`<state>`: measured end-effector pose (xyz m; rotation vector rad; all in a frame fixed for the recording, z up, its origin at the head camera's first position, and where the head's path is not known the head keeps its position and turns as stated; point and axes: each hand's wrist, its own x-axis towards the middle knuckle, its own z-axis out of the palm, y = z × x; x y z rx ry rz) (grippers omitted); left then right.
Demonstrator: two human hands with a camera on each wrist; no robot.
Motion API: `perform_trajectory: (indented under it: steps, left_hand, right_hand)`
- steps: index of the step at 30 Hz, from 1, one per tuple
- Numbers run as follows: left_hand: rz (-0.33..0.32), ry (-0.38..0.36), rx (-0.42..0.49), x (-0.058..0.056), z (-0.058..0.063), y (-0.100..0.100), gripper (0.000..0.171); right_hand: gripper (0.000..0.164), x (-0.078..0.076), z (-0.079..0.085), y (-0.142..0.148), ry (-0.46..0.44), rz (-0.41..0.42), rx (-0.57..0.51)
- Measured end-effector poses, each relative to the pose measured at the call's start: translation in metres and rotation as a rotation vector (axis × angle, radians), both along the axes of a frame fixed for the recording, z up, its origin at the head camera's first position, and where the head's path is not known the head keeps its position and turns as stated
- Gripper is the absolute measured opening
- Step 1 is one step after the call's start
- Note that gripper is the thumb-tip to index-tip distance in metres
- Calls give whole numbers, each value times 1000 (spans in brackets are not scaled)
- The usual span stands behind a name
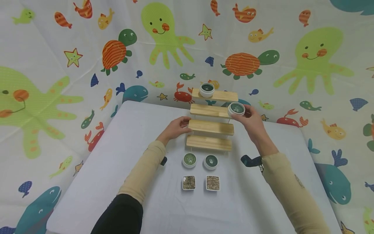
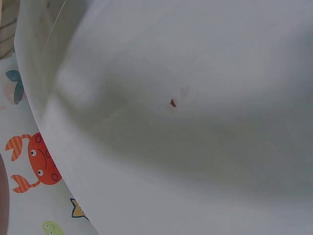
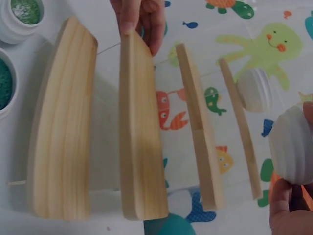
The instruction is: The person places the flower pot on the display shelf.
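Note:
My right hand (image 1: 252,125) holds a small round white pot (image 1: 236,109) with dark green contents beside the right end of the second-highest plank (image 1: 208,110). In the right wrist view, fingers and thumb of that hand (image 3: 288,210) grip the ridged side of this pot (image 3: 292,147). At the stand's left side, my left hand (image 1: 175,128) pinches the end of the third plank down (image 1: 211,127), seen too in the right wrist view as a plank (image 3: 142,132). A similar white pot (image 1: 206,91) sits on the left part of the top plank (image 1: 223,95).
Below the lowest plank (image 1: 208,143), two round pots with green contents, one left (image 1: 189,160) and one right (image 1: 210,162), stand on the white-covered table (image 1: 140,130). Nearer are two square dishes of grainy bits, left (image 1: 188,183) and right (image 1: 213,183). A sea-animal-patterned cloth (image 1: 175,32) hangs behind.

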<state>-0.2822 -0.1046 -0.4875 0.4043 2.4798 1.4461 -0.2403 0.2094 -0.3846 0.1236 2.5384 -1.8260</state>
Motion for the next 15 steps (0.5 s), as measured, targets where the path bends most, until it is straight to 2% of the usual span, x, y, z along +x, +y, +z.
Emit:
perform_trajectory:
  steps: [6,15]
  left_hand:
    - [-6,10,-1,-1,-1,1,64]
    - [1,6,-1,-1,-2,1,64]
  right_hand:
    - [80,-11,6,-3,22,0,-45]
    - [77,-29,11,-7,24,-44,-47]
